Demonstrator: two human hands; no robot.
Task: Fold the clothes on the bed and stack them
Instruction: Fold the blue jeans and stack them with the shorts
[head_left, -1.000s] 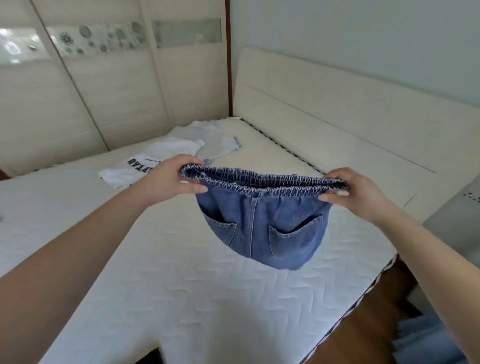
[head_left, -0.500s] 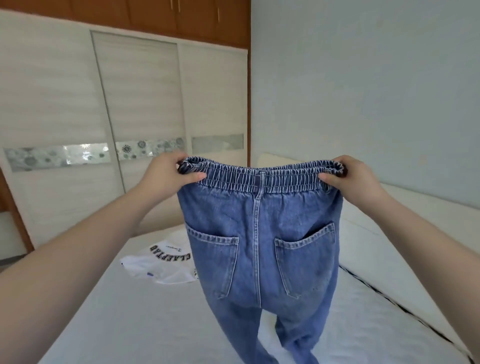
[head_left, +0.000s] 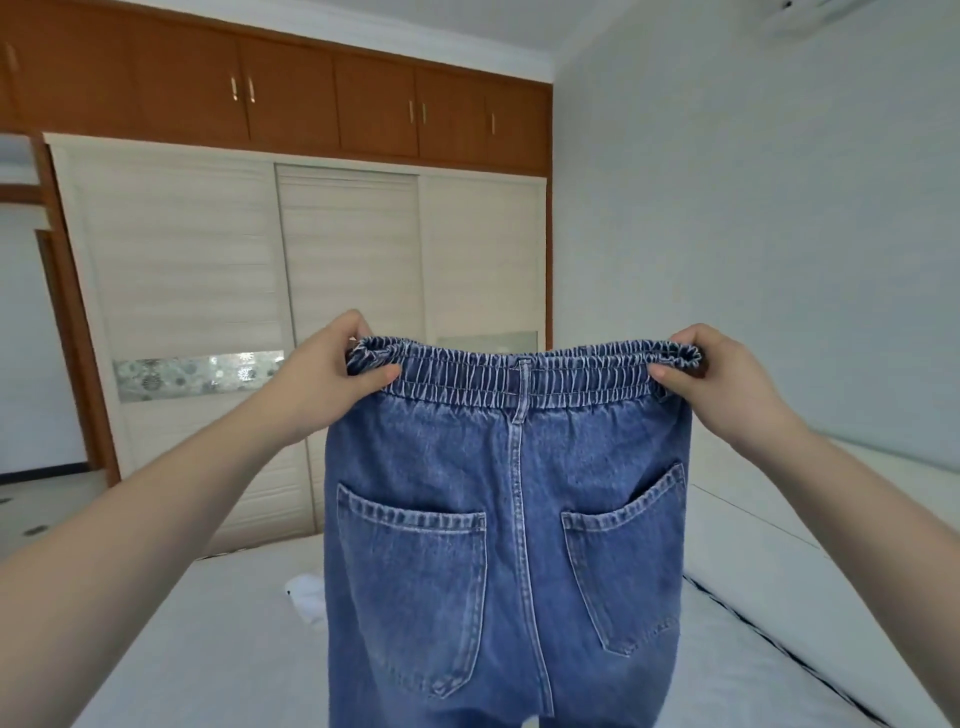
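A pair of blue jeans (head_left: 509, 545) with an elastic waistband hangs in the air over the bed (head_left: 208, 639), back pockets facing me. My left hand (head_left: 327, 374) pinches the left end of the waistband. My right hand (head_left: 711, 379) pinches the right end. The waistband is stretched level between them. The legs hang down out of view. A bit of a white garment (head_left: 306, 597) lies on the bed, mostly hidden behind the jeans.
A cream sliding wardrobe (head_left: 260, 312) with brown upper cabinets (head_left: 291, 93) stands beyond the bed. The pale headboard (head_left: 810, 519) runs along the right, against the grey wall. A doorway opens at the far left.
Both hands have raised the jeans higher, so they hang full length. My view has tilted up from the bed toward the wardrobe. The white shirt is now nearly hidden behind the jeans.
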